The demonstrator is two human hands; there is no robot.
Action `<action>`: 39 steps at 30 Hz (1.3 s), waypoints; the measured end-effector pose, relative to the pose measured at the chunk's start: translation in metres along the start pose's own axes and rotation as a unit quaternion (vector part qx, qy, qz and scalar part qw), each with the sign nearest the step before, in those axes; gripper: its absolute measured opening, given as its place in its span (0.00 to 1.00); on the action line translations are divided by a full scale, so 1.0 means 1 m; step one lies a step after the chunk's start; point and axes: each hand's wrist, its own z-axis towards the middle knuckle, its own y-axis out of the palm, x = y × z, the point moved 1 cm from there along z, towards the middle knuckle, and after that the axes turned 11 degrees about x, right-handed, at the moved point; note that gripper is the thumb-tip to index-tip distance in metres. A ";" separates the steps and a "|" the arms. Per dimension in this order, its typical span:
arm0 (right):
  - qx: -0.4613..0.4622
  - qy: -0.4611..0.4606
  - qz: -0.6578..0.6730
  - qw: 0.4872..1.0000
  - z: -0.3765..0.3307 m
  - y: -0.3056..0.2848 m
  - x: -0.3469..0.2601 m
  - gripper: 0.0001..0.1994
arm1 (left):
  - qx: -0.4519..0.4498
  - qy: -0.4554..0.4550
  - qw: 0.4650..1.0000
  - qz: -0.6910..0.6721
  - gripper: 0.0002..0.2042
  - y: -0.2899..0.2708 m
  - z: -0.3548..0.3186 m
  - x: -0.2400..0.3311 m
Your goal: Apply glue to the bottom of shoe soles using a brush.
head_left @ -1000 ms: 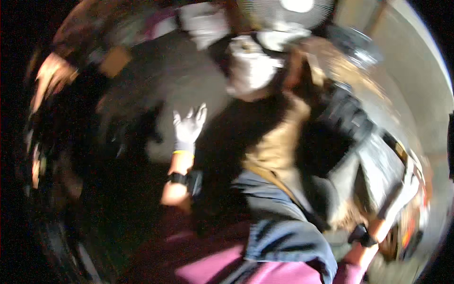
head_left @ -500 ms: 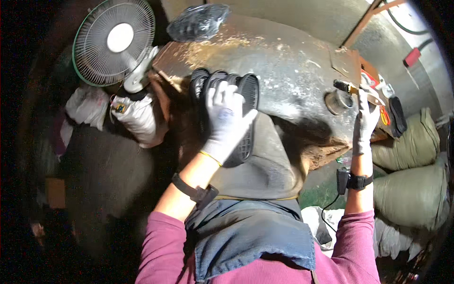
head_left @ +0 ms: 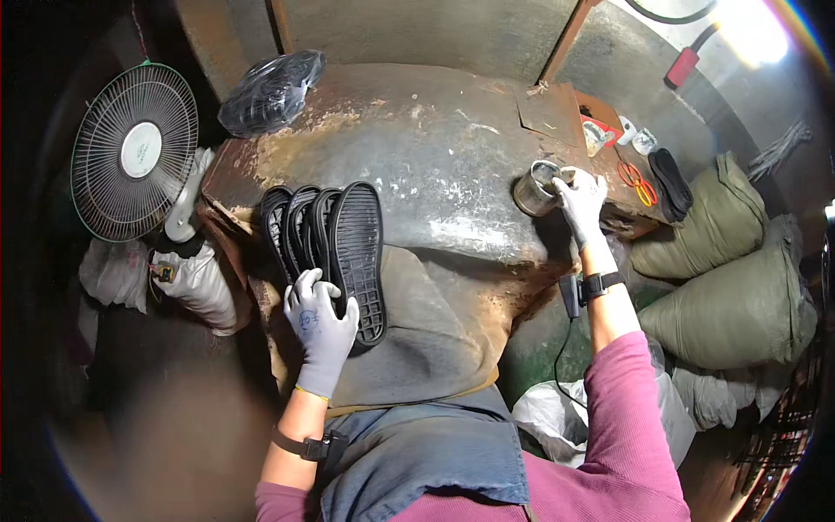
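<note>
Several black shoe soles (head_left: 358,261) overlap in a row across the near table edge and the cloth on my lap, ridged faces up. My left hand (head_left: 318,320), in a pale glove, grips their near ends with bent fingers, the thumb against the rightmost sole. Over on the right, my gloved right hand (head_left: 581,198) is closed at the rim of a grey metal cup (head_left: 532,193). A brush showed in that hand earlier; now fingers and cup hide it, the bristle end apparently inside the cup.
A worn worktable (head_left: 417,165) spans the front, with a black plastic bundle (head_left: 271,91) at its far left. Orange-handled scissors (head_left: 637,184) and a black sole-like piece (head_left: 671,184) lie at right. A fan (head_left: 139,150) stands left; green sacks (head_left: 735,300) stand right.
My left hand has slid from the top of the soles to their near ends. My right hand has come to the cup, its fingers now curled. The whole view has shifted.
</note>
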 end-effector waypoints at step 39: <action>0.024 0.255 0.579 0.774 -0.007 -0.035 -0.178 0.09 | -0.337 -0.413 0.205 -0.821 0.33 0.019 0.002 0.056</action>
